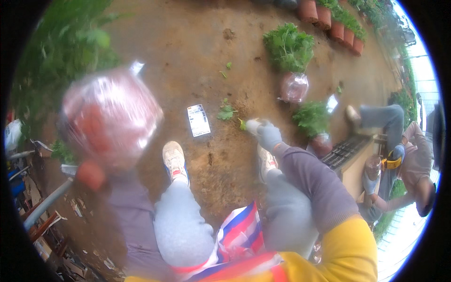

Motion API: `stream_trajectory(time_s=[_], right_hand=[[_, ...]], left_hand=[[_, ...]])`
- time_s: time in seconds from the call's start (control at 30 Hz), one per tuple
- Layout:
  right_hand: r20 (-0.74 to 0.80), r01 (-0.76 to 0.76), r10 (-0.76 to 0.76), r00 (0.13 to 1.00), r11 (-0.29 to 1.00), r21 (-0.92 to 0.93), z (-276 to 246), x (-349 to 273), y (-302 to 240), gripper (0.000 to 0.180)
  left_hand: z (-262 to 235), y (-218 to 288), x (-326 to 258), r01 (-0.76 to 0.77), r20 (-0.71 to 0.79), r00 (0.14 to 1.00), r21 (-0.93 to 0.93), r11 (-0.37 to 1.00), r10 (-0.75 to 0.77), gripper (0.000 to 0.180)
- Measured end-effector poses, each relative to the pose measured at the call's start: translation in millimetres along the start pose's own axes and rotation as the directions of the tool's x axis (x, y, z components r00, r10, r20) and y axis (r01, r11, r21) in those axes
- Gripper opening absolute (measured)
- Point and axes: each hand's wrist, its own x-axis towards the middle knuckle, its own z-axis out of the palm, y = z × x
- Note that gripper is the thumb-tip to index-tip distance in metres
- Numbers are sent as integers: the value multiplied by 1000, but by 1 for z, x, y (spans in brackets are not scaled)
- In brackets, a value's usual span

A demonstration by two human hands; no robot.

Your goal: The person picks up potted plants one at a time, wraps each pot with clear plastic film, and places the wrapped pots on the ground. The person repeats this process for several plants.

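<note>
At the left, a potted plant with its pot wrapped in shiny clear film is raised close to me, smeared by motion. My left hand, in what looks like an orange-red glove, supports it from below; most of the fingers are hidden. Its green leaves spread toward the upper left. My right hand, in a pale grey glove, is low over the ground beside my right shoe. Its fingers are drawn together, and what they hold, if anything, cannot be made out. A small yellow-green leaf lies by the fingertips.
A printed white card and leaf scraps lie on brown soil. Two wrapped potted plants stand at right, near a black-topped crate. A seated co-worker holds a pot. Red-brown pots line the back.
</note>
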Motion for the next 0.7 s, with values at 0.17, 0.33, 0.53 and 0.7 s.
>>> stream_trajectory(time_s=[0.17,0.33,0.53,0.7], right_hand=[[263,-175,178,948,984,-35,-46,18,-39,25],[304,39,-100,947,979,200,-33,74,-122,53],[287,-460,388,876,851,253,66,160,-168,55],[239,-304,190,952,517,800,56,157,-166,16]], left_hand=[[41,-38,-15,64,105,992,62,996,-71,73],[51,-34,-29,81,169,982,9,997,-81,75],[59,-29,-42,88,230,971,-53,995,-73,77],[69,-29,-39,88,249,966,-74,993,-67,78]])
